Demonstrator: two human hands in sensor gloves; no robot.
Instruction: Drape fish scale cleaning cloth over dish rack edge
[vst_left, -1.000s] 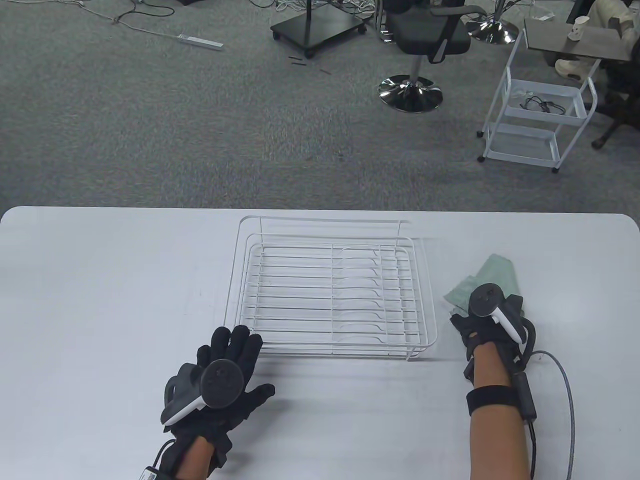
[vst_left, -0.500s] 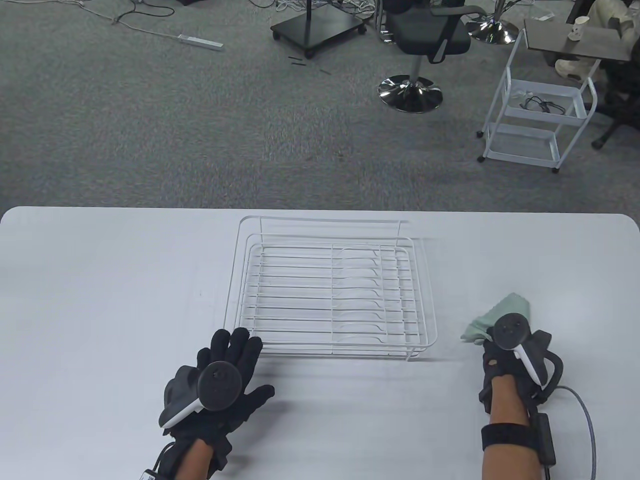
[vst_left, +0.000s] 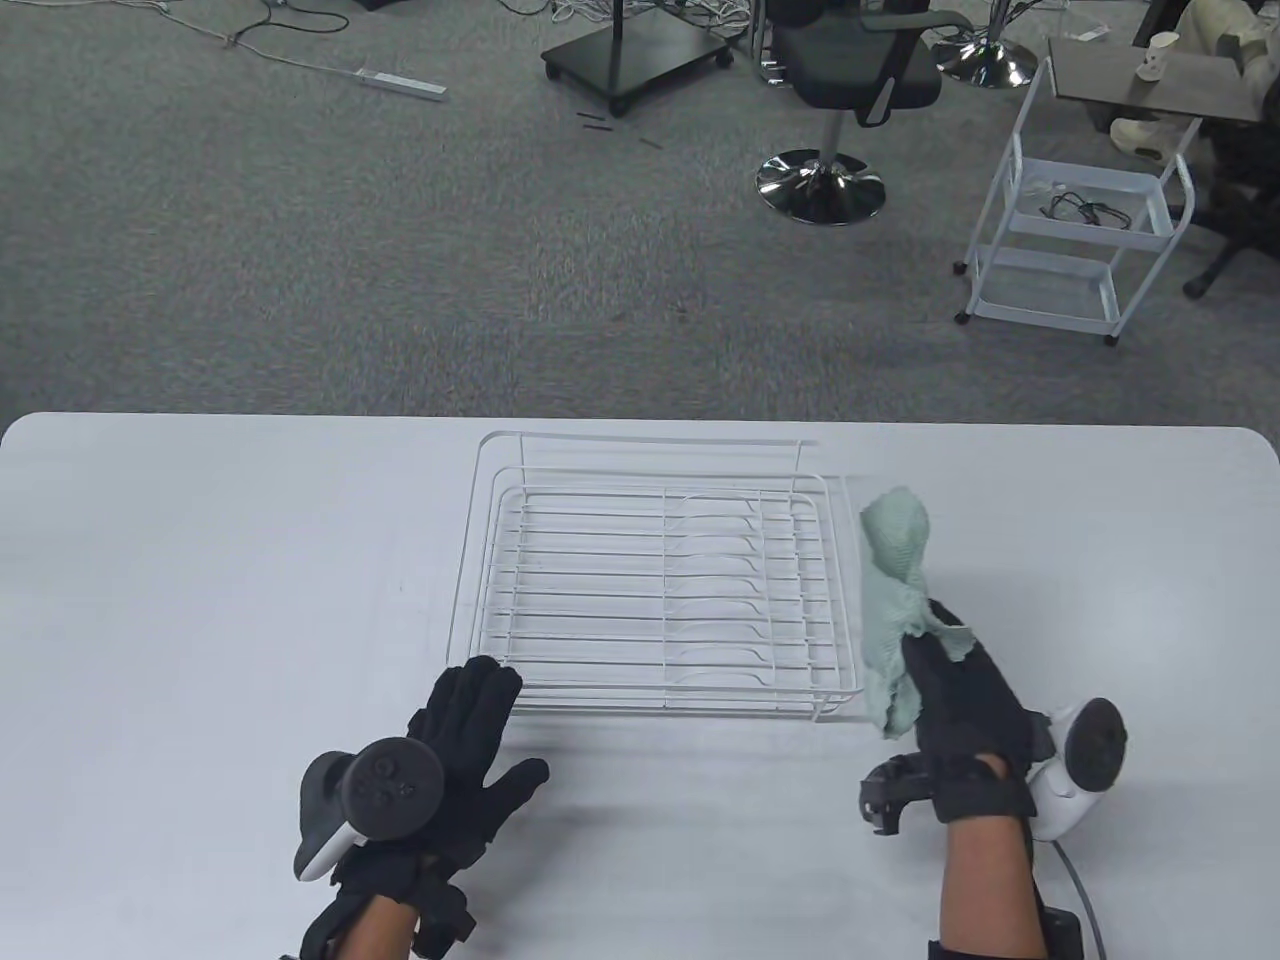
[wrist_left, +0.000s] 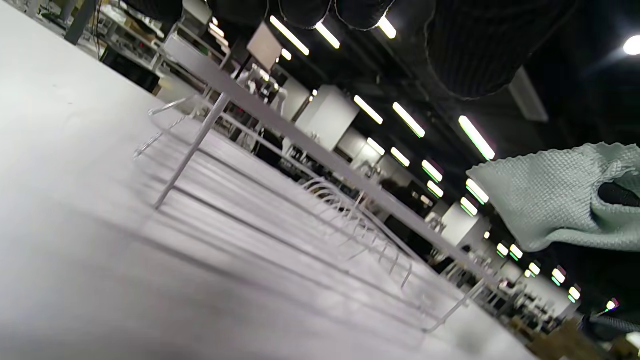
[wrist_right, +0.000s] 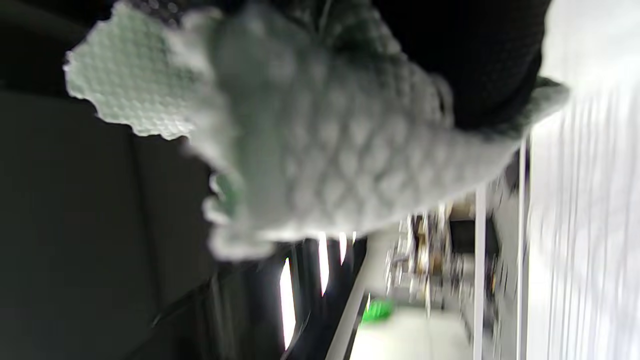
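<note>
A white wire dish rack (vst_left: 660, 580) stands mid-table. My right hand (vst_left: 955, 700) grips a pale green fish scale cloth (vst_left: 890, 590) and holds it lifted beside the rack's right edge, its top end near the far right corner. The cloth also shows in the right wrist view (wrist_right: 310, 140), close and blurred, and in the left wrist view (wrist_left: 545, 200). My left hand (vst_left: 465, 735) lies flat on the table, fingers spread, fingertips at the rack's near left corner. The rack's wires show in the left wrist view (wrist_left: 280, 185).
The white table (vst_left: 200, 600) runs to its far edge. Beyond it on the carpet stand an office chair (vst_left: 850, 90) and a white trolley (vst_left: 1080, 220).
My right hand has lifted the cloth off the table, turned over, and swung it left toward the rack's right edge. My left hand rolled slightly but stayed in place.
</note>
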